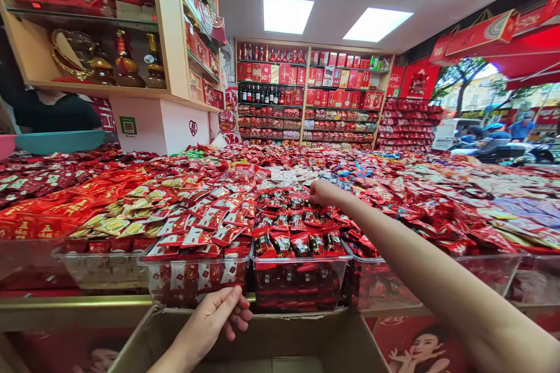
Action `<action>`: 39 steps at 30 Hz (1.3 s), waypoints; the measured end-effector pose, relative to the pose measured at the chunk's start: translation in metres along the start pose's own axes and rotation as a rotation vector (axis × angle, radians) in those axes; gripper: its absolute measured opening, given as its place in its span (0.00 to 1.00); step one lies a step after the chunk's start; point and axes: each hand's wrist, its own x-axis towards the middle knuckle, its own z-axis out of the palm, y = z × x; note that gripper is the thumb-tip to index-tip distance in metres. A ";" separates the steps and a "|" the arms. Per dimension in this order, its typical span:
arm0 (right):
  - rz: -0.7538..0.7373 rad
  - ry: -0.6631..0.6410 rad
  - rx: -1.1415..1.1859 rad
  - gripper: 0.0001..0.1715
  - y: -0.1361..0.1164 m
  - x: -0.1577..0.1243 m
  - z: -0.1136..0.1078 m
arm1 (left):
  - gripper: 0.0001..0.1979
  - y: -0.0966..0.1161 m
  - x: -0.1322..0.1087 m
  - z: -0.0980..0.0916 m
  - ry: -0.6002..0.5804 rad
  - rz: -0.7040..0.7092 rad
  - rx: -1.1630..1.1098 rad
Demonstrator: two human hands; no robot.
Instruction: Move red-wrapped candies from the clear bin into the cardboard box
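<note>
My right hand (322, 191) reaches far over the display and its fingers are curled down among the red and black candy packets (292, 227) at the back of a clear plastic bin (301, 273). What it grips is hidden. My left hand (217, 316) rests on the far rim of an open cardboard box (144, 338) below the bins, fingers curled over the edge.
Clear bins of red, gold and white wrapped sweets (196, 227) cover a wide counter. Shelves of red gift boxes and bottles (306, 93) line the back wall. A person in dark clothes (48, 111) stands behind the counter at left. The street with scooters (494, 140) shows at right.
</note>
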 end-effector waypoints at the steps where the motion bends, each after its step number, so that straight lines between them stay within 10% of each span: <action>1: 0.006 0.001 0.006 0.14 0.000 0.001 0.001 | 0.20 0.000 0.000 0.000 0.001 -0.001 0.000; 13: -0.121 0.049 0.161 0.28 -0.009 0.011 0.004 | 0.21 0.004 -0.001 0.002 0.014 -0.010 -0.002; 39: 0.127 -0.101 0.114 0.12 0.026 -0.013 -0.001 | 0.21 -0.002 0.002 -0.001 -0.014 -0.002 -0.014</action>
